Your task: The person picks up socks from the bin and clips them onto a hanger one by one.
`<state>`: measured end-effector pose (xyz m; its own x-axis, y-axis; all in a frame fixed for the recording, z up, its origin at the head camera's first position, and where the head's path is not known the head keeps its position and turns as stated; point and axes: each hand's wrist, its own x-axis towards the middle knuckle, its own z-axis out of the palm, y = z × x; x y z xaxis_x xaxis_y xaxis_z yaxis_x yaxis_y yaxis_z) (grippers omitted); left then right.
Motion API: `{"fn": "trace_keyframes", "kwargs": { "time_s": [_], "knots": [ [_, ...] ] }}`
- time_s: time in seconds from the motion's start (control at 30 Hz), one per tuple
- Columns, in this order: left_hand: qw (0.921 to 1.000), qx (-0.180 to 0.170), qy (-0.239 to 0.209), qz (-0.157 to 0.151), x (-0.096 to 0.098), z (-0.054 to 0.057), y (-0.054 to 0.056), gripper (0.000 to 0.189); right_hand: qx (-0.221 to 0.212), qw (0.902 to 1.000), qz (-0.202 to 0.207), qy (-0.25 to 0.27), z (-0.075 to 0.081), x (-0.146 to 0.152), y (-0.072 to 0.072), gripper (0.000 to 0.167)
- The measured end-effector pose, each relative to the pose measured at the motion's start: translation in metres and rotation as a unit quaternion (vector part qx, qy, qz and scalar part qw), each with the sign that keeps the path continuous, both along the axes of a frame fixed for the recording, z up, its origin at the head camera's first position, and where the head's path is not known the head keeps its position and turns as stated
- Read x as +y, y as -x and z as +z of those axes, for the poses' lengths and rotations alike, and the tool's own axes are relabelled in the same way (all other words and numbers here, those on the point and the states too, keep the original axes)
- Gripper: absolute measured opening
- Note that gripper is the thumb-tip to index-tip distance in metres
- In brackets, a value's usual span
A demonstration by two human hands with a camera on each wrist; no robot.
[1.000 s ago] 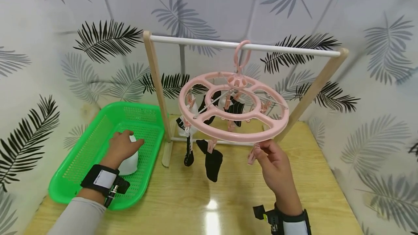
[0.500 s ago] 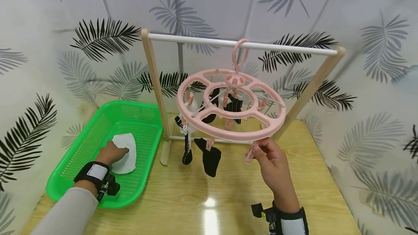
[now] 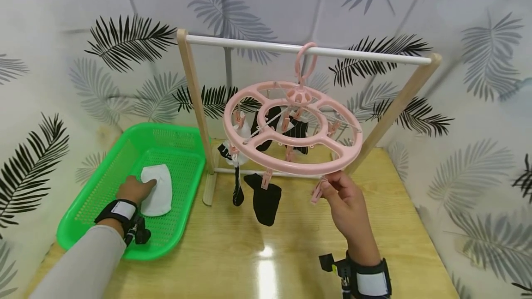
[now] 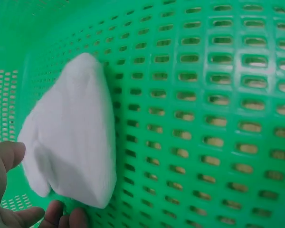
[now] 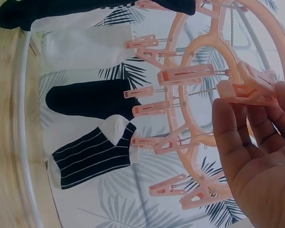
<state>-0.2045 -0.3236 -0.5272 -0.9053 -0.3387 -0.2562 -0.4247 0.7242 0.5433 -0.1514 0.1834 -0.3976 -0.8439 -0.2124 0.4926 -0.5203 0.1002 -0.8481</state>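
Note:
In the head view my left hand (image 3: 134,190) reaches into the green basket (image 3: 85,197), beside a folded white sock (image 3: 160,194). The left wrist view has the thumb at the edge of that sock (image 4: 78,137) and the curved fingers just below it, with a gap between. My right hand (image 3: 350,209) pinches a pink clothespin (image 3: 317,192) under the near right rim of the round pink hanger (image 3: 291,166). Nothing hangs from this clothespin (image 5: 249,92) in the right wrist view. A black sock (image 3: 267,204) dangles from the hanger's near edge.
A rack with a white bar (image 3: 249,44) and wooden posts carries the hanger by its hook. Further socks, among them a striped sock (image 5: 95,154) and a plain black one (image 5: 85,99), hang from it. The wooden table (image 3: 232,253) lies beneath.
My left hand has lowered into the basket and shifted left, from above the white sock to its left edge. The right hand keeps pinching the clothespin at the same spot.

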Motion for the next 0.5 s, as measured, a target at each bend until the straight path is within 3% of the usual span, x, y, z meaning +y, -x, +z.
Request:
{"fn": "trace_keyframes", "kwargs": {
  "time_s": [0.3, 0.43, 0.5],
  "knots": [
    [0.9986, 0.034, 0.032, -0.027, 0.0014, -0.0041, 0.0044, 0.049, 0.0, 1.0, 0.005, 0.006, 0.0031, 0.0018, 0.0003, 0.008],
    [0.9989, 0.028, 0.031, -0.019, 0.0028, -0.002, 0.0047, 0.043, -0.005, 0.9999, 0.007, 0.007, 0.0038, 0.0025, -0.0001, 0.008],
    [0.9983, 0.045, 0.033, -0.015, 0.0051, -0.0015, 0.0055, 0.04, -0.008, 0.9999, 0.006, 0.007, 0.0038, 0.003, -0.0002, 0.008]
  ]
}}
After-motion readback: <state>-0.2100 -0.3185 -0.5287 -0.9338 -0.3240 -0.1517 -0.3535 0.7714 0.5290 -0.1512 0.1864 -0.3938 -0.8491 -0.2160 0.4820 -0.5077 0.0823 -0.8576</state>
